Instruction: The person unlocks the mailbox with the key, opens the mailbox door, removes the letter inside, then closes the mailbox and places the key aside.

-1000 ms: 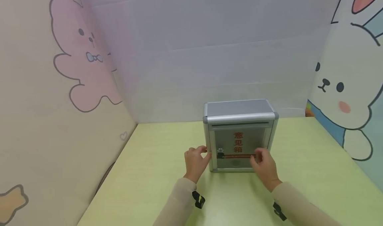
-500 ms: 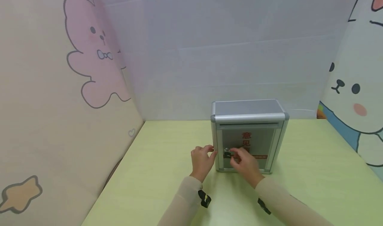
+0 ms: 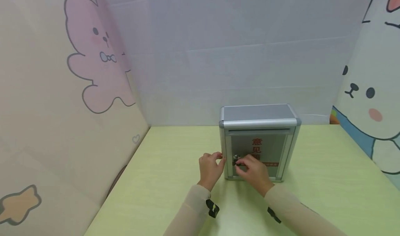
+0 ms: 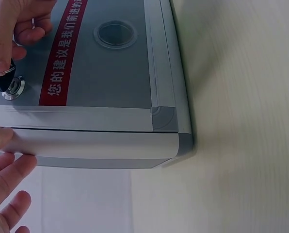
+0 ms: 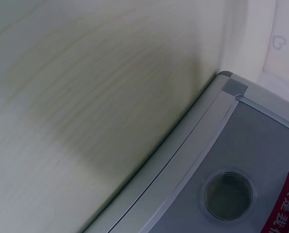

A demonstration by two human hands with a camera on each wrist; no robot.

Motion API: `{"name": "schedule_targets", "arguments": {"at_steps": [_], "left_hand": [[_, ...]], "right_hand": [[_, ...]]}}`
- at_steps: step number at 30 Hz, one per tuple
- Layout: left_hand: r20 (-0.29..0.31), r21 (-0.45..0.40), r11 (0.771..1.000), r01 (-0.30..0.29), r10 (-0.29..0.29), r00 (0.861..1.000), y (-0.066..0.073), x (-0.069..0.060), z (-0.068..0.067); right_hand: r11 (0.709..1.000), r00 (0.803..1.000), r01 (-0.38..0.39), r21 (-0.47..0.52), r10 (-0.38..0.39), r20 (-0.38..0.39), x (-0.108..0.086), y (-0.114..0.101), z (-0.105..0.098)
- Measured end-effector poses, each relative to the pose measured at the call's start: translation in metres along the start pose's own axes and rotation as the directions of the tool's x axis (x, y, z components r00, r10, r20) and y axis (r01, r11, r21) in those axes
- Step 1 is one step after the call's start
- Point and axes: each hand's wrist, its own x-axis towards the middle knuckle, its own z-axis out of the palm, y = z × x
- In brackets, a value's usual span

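A grey metal suggestion box (image 3: 272, 147) with red lettering stands upright on the table. My left hand (image 3: 210, 170) holds its left side; in the left wrist view the thumb lies on the front edge and the fingertips touch the side wall. My right hand (image 3: 255, 173) is in front of the door, pinching a black-headed key (image 4: 5, 80) between thumb and finger. That key sits at the round silver lock (image 4: 17, 90), near the door's left edge. The right wrist view shows the box's lower front corner, while my right hand is practically out of it.
Pale yellow-green table (image 3: 168, 159) surface surrounds the box. Behind it hangs a pale cloth backdrop (image 3: 200, 73), and cartoon-printed sheets (image 3: 103, 69) line both sides. A round disc (image 4: 115, 34) and a red printed strip (image 4: 62, 53) mark the door.
My right hand has moved left across the door from its right part to the lock and now pinches the key. My left hand stays at the box's side. The head view has shifted slightly.
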Motion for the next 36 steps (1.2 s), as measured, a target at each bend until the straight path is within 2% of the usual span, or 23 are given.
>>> {"name": "schedule_targets", "arguments": {"at_steps": [9,14,20,26,29,34,36], "left_hand": [[-0.064,-0.001,0.999,-0.051,0.051,0.997,-0.004,0.001,0.001],[-0.062,-0.019,0.999,-0.033,0.032,0.998,-0.004,0.002,0.000],[-0.032,-0.042,0.999,-0.001,-0.001,0.999,-0.004,0.003,-0.002],[-0.044,-0.043,0.999,0.000,-0.002,0.999,-0.004,0.001,0.002],[-0.039,-0.051,0.999,0.010,-0.012,0.999,-0.003,0.001,0.003],[-0.008,-0.082,0.994,0.068,-0.068,0.998,-0.001,0.001,0.003],[-0.008,-0.086,0.994,0.073,-0.074,0.997,0.000,0.001,0.004]], "right_hand": [[0.996,0.995,0.087,0.008,-0.087,-0.040,0.002,0.003,0.000],[0.995,0.995,0.098,0.016,-0.098,-0.021,0.003,0.001,0.000],[0.994,0.998,-0.024,0.103,0.017,0.067,-0.003,-0.003,-0.001],[0.981,0.980,-0.175,0.079,0.166,0.112,-0.006,-0.012,-0.002],[0.973,0.972,-0.223,0.064,0.217,0.090,-0.008,-0.016,-0.001],[0.965,0.968,-0.249,0.087,0.250,0.004,-0.010,-0.020,0.002],[0.952,0.957,-0.286,0.109,0.289,-0.011,-0.010,-0.023,0.003]]}}
